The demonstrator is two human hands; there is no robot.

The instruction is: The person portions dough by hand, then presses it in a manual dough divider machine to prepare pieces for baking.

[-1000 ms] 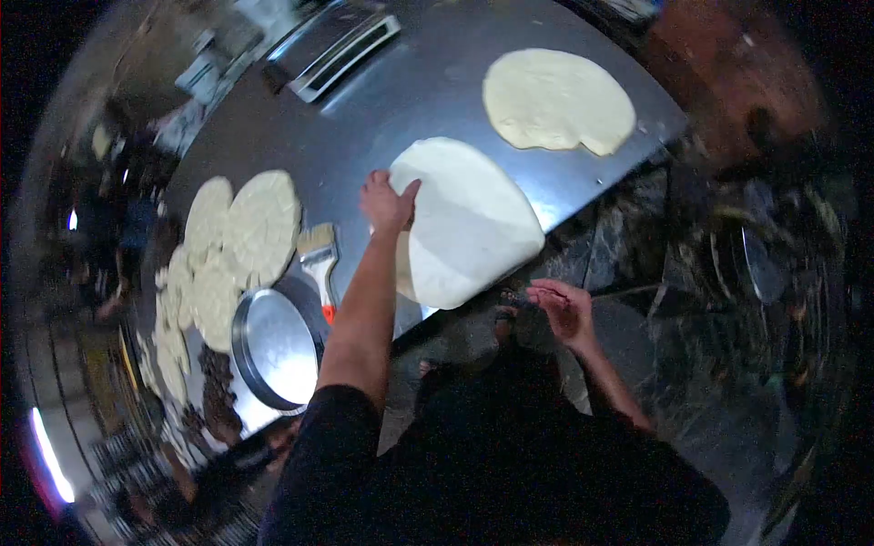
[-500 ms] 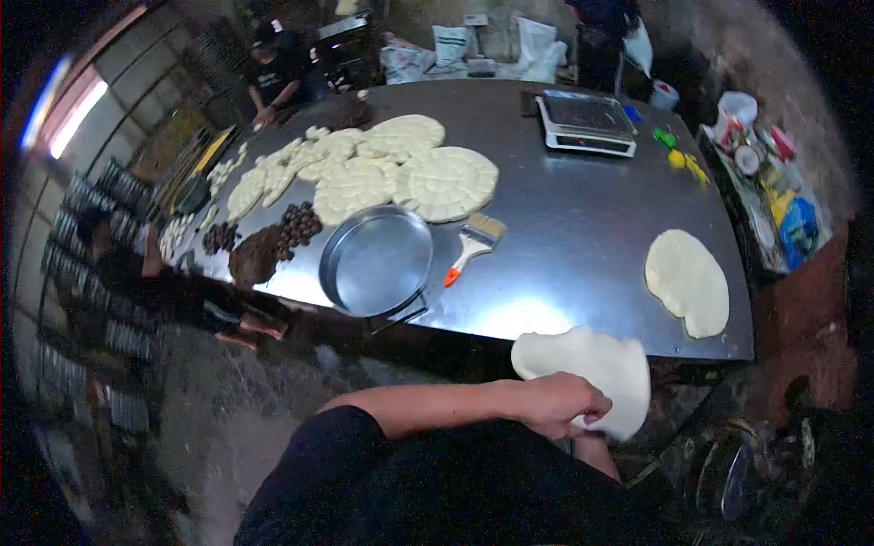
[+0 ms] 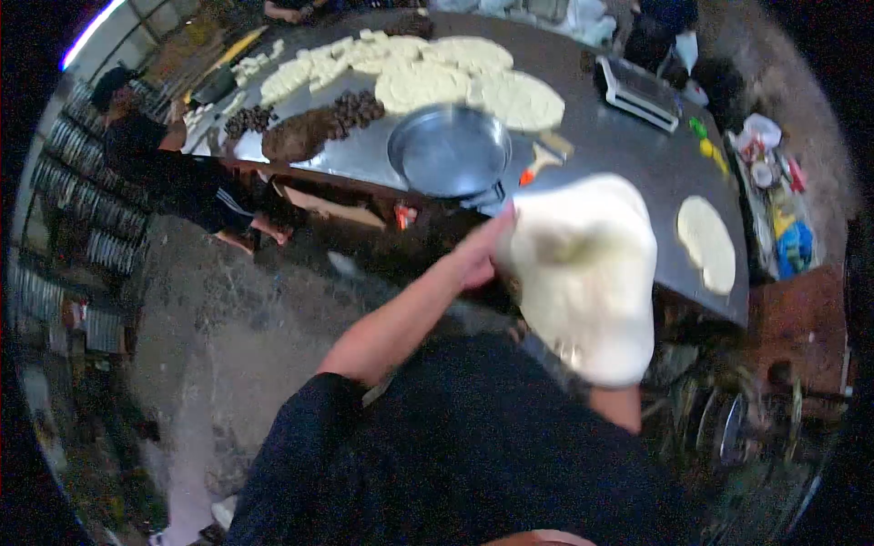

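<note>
A blurred sheet of pale dough [image 3: 592,264] is raised in front of my body, over the table's near edge. At its left edge is my left hand [image 3: 478,257], touching or very near the dough, with its fingers partly hidden and smeared. Below the sheet my right forearm shows, but the dough covers my right hand. Left of the sheet, a round metal pan [image 3: 449,150] rests on the table [image 3: 628,150]. A brush with an orange-tipped handle [image 3: 544,159] lies between them. Another flat dough piece [image 3: 706,244] lies at the right end.
Scored dough rounds [image 3: 519,98], brown filling [image 3: 296,135] and dark balls [image 3: 357,109] lie toward the left and back. A scale [image 3: 639,91] stands at the back right. One co-worker [image 3: 150,146] is at the left; parts of others show behind the table.
The dough sheet has risen and spread out. My left hand has moved up and left to its edge, and my right hand has become covered. The view has shifted downward.
</note>
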